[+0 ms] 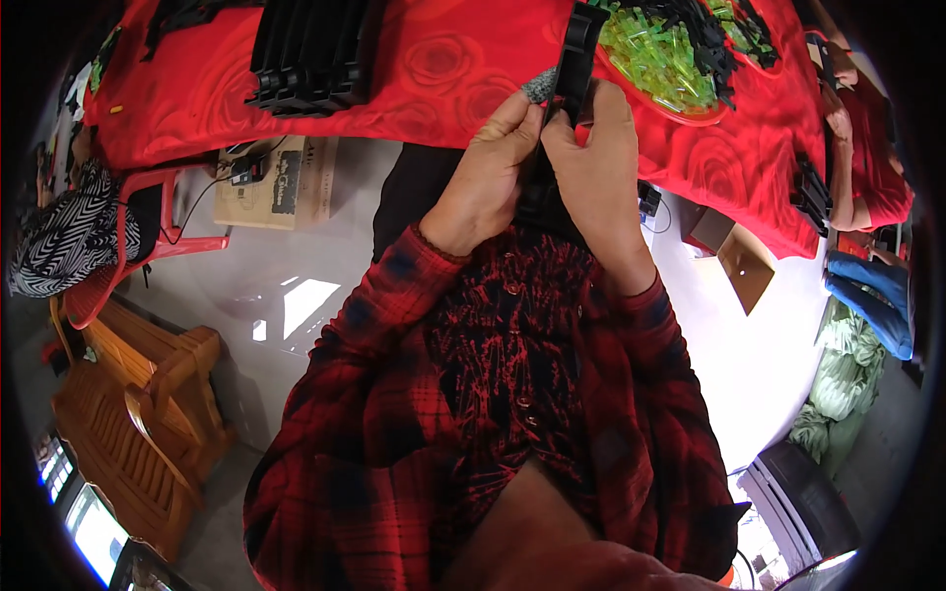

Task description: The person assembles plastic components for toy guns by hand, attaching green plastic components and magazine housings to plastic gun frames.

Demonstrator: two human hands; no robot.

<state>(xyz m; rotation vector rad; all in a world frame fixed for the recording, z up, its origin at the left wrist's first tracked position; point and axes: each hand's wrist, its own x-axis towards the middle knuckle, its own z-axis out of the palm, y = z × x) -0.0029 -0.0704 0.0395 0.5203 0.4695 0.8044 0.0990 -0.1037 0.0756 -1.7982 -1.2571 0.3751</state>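
Observation:
At the near edge of the red-covered table, both hands hold a long black plastic part (579, 54) tilted upward. My left hand (483, 177) is closed around its left side, and a grey speckled covering (539, 87) shows by its fingertips; whether it is worn or held I cannot tell. My right hand (606, 167) grips the part's right side, thumb bent against it. The lower end is partly hidden between the hands. To the right lies a heap of small clear yellow-green plastic pieces (645, 64), with small black pieces (702, 44) beside them.
Several similar black parts stand in a row (313, 54) on the red tablecloth (434, 59), left of my hands. A cardboard box (286, 187), a red plastic chair (99, 281) and a wooden chair (128, 414) are at left. Another person's arm (843, 177) shows at far right.

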